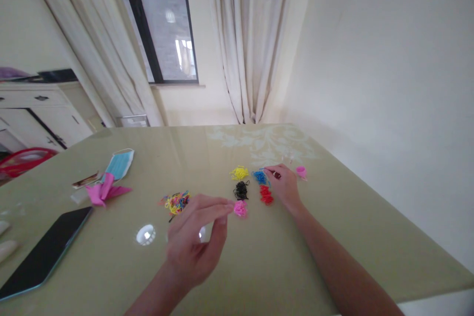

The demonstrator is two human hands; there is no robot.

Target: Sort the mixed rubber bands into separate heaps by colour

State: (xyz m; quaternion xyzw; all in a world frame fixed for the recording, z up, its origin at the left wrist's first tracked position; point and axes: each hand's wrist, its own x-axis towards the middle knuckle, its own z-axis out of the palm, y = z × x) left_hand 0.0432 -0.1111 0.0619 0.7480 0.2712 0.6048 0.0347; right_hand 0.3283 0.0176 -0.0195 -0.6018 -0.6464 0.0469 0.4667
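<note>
Small rubber bands lie on the table in piles sorted by colour: yellow (pixel 239 173), black (pixel 242 190), pink (pixel 240 209), blue (pixel 259 177) and red (pixel 265 195). My right hand (pixel 286 185) pinches at the blue pile's far edge, where a blue band shows by its fingertips. My left hand (pixel 198 237) hovers nearer to me, fingers stretched toward the pink pile and thumb apart beneath them; nothing shows between them. Partly behind it lies a mixed-colour heap of bands (pixel 177 202).
A small pink object (pixel 301 172) lies right of my right hand. Leftward are a pink folded paper piece (pixel 106 190), a blue face mask (pixel 120 164) and a dark-screened tablet (pixel 48 249). Beyond the table (pixel 351 227) hang curtains (pixel 252 34); a wall (pixel 388 84) runs along the right.
</note>
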